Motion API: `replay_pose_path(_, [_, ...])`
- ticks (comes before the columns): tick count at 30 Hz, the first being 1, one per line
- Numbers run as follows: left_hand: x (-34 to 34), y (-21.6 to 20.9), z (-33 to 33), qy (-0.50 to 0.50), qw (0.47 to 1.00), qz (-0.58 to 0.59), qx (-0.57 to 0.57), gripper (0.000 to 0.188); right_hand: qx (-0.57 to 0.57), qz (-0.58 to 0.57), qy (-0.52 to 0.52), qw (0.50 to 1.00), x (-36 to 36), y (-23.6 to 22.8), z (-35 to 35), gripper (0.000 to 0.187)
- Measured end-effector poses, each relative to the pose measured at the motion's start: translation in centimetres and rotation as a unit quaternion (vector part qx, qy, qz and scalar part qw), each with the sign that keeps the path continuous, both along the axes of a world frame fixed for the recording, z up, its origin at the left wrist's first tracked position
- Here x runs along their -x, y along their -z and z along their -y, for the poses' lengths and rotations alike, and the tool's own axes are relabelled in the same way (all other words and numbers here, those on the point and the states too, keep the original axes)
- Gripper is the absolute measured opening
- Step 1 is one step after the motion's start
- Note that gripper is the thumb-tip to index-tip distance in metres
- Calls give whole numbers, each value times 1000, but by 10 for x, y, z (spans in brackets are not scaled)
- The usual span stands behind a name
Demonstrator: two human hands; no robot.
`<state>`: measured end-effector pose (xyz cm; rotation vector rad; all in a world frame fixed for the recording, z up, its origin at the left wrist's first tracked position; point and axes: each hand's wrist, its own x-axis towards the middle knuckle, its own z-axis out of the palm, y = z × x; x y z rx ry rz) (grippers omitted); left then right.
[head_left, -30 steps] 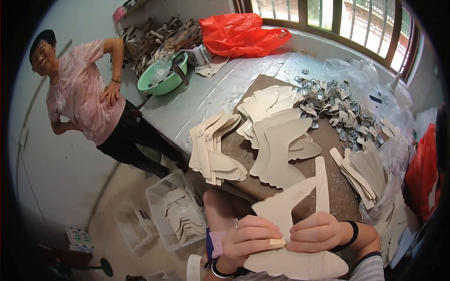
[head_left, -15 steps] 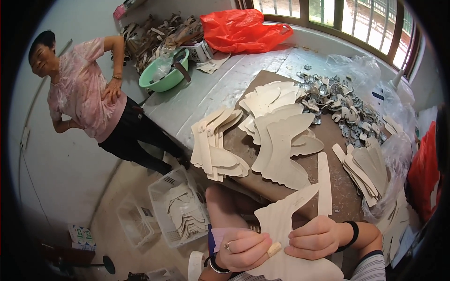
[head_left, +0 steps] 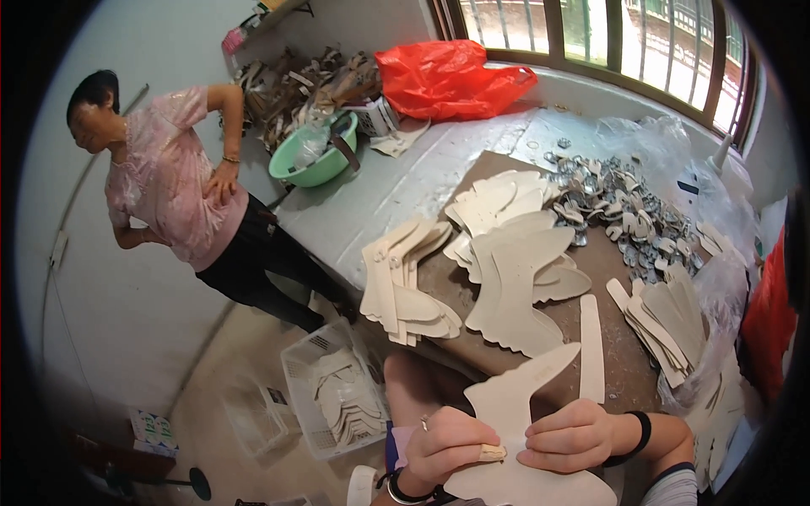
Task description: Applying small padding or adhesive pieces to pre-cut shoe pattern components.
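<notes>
A large cream cut piece with a wavy edge, like a boot-upper panel, lies across my lap at the table's near edge. My right hand grips its right side, thumb and fingers pinched together. In my left hand is a small pale-yellow block, pinched between thumb and fingers over the panel's left side. Its exact kind is unclear. A narrow cream strip rests on the brown board beyond my right hand. Stacks of similar wavy panels lie farther off.
Folded cream pieces are stacked left, long strips right. Small metal-and-cream parts heap up behind. A green basin and red plastic bag stand at the back. Left are a white basket on the floor and a standing person.
The whole view has shifted slightly, with the scene lower and to the right. The small block in my left hand has turned from slanted to nearly level. The standing person's head has tilted down.
</notes>
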<state>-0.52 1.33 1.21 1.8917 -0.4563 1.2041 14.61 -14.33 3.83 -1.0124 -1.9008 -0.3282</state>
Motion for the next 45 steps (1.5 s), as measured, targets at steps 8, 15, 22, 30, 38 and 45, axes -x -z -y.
replay_pose_path(8, [14,-12,19,-119,991,-61,-23,18,64,-107,1,992,5,12,-2,12])
replay_pose_path(15, [-19,-10,-56,-233,905,-188,302,36,237,-206,177,933,-19,-9,-15,12])
replay_pose_path(22, [-85,38,-220,-317,843,-382,208,68,200,-240,428,848,-149,56,-8,19])
replay_pose_path(30, [-85,68,-176,-446,829,-334,-51,83,176,-114,582,786,-203,100,13,36])
replay_pose_path(38, [-68,33,-9,-144,936,-321,-19,47,240,-113,554,789,-211,101,13,33])
replay_pose_path(45, [-83,65,93,-1,940,-339,-24,36,225,-79,575,782,-194,109,22,36])
